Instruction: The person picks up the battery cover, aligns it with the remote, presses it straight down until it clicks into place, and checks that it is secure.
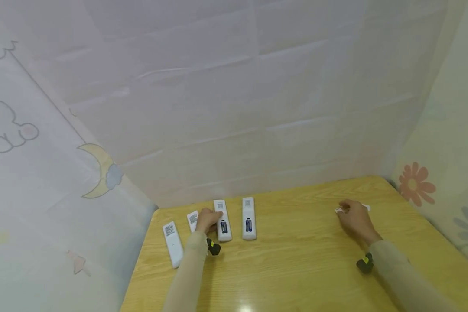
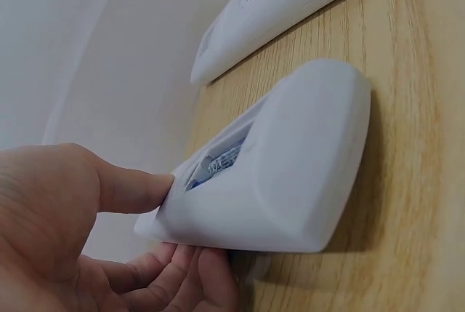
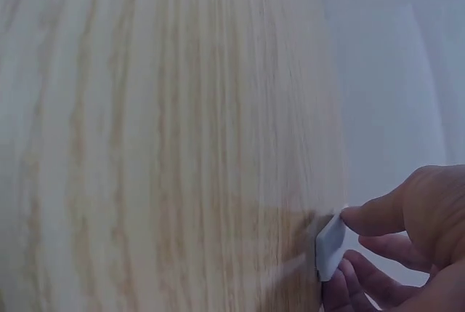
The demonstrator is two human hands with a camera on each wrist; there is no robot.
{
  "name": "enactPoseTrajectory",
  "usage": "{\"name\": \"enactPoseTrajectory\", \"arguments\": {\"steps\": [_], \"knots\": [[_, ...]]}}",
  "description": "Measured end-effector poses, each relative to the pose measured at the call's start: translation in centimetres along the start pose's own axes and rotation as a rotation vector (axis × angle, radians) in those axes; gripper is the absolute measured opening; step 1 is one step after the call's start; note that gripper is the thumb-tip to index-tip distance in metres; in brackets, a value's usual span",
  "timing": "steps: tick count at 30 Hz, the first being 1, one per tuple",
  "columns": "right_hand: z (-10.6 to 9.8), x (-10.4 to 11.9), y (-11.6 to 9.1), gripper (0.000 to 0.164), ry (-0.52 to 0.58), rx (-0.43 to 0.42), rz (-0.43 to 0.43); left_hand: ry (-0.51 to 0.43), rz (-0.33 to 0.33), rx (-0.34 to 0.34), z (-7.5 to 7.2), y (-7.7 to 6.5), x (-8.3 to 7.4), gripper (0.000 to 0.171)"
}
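I look into a small corner resembling a child's room, though I cannot tell whether it belongs to a home or a dressed-up booth. Creased, pale sheeting (image 1: pixel 281 99) covers the far side. The side walls (image 1: pixel 35 199) carry nursery-style prints: a yellow crescent moon (image 1: pixel 103 166) with a blue cloud (image 1: pixel 114 177), and a red flower (image 1: pixel 412 184). A wood-grain table (image 1: pixel 292 268) stands against the sheeting.

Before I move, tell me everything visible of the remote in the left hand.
The remote is long, white and plastic-looking. Back up, perhaps slightly raised from the table, it shows blue batteries in an open compartment and a printed square near its far end. The left hand grips it from the left.
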State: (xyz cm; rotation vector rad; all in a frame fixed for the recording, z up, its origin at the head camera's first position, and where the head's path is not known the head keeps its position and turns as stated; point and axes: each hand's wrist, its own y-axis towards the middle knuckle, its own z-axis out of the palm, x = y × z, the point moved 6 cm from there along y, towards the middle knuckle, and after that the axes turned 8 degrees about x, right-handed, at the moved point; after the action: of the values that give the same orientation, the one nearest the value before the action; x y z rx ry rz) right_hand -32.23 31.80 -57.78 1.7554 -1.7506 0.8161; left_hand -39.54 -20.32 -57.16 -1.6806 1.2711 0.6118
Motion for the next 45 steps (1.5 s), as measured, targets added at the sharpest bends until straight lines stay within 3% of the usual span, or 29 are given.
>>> {"name": "enactPoseTrajectory", "arguments": {"steps": [7, 15, 22, 28, 40, 45], "knots": [[-0.9, -0.9, 0.5, 0.043, -0.017, -0.020, -0.007, -0.052, 0.009, -0.010, 0.0, -0.5, 0.1, 0.039], [-1.5, -1.5, 0.7, 0.040, -0.061, 0.009, -0.032, -0.050, 0.024, -0.028, -0.3, -0.7, 0.4, 0.022], [-1.9, -2.0, 0.7, 0.036, -0.066, 0.012, -0.017, -0.106, 0.068, 0.051, -0.1, -1.2, 0.8, 0.041], [-1.9, -2.1, 0.7, 0.032, -0.027, 0.002, -0.014, -0.164, 0.063, 0.068, 0.0, -1.3, 1.1, 0.020], [-2.0, -1.6, 0.3, 0.033, -0.019, 0.008, -0.024, -0.271, 0.108, 0.107, 0.4, -1.3, 1.3, 0.048], [-2.1, -0.8, 0.2, 0.033, -0.023, 0.013, -0.029, -0.276, 0.130, 0.115, 0.4, -1.5, 0.7, 0.044]]}}
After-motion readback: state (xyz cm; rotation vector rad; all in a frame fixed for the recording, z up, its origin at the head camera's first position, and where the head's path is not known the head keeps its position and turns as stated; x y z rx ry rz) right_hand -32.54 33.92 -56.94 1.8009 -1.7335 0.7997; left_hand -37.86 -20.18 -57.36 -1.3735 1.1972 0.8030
